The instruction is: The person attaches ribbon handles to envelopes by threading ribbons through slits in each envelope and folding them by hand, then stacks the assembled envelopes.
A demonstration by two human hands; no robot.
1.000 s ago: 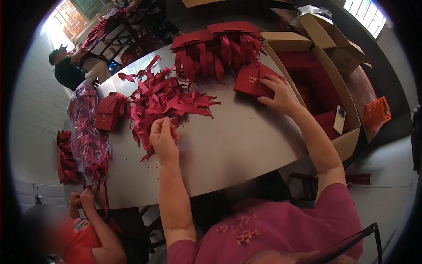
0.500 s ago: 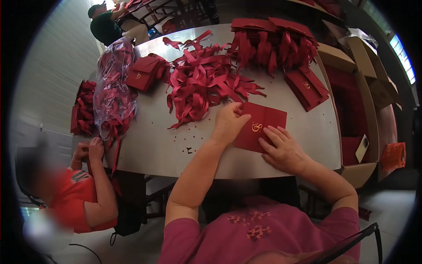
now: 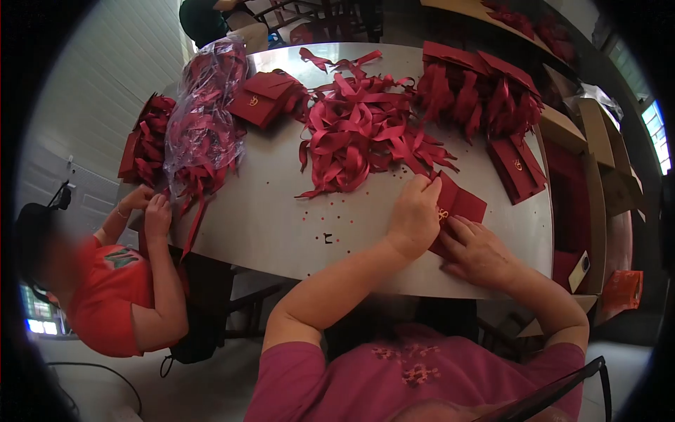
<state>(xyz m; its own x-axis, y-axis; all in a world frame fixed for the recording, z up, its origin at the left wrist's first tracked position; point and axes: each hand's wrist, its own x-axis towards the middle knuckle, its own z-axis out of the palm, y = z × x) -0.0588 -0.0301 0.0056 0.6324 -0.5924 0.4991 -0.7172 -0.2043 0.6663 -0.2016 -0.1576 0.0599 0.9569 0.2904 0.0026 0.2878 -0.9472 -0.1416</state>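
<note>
A red card folder with gold lettering [image 3: 467, 204] lies at the table's front right, between my hands. My left hand [image 3: 416, 211] is closed, fingers pinched at the folder's upper left edge beside the ribbon ends. Over the folder's lower part rests my right hand [image 3: 479, 252], its fingers spread and touching the surface. A large heap of red ribbons [image 3: 358, 130] lies just beyond, at the middle of the table. One more red folder [image 3: 517, 169] sits to the right.
The metal table [image 3: 281, 239] holds a plastic-wrapped ribbon bundle [image 3: 207, 105], a folder stack [image 3: 264, 98] and ribboned folders [image 3: 481, 81]. Cardboard boxes [image 3: 598, 204] stand right, with a phone [image 3: 579, 271]. A co-worker in red [image 3: 116, 295] sits left; another person [image 3: 204, 24] is behind.
The view has shifted, so the table contents appear elsewhere in the frame. My left hand now pinches the folder's upper left edge, and the folder looks more tilted. The co-worker's hands have moved slightly.
</note>
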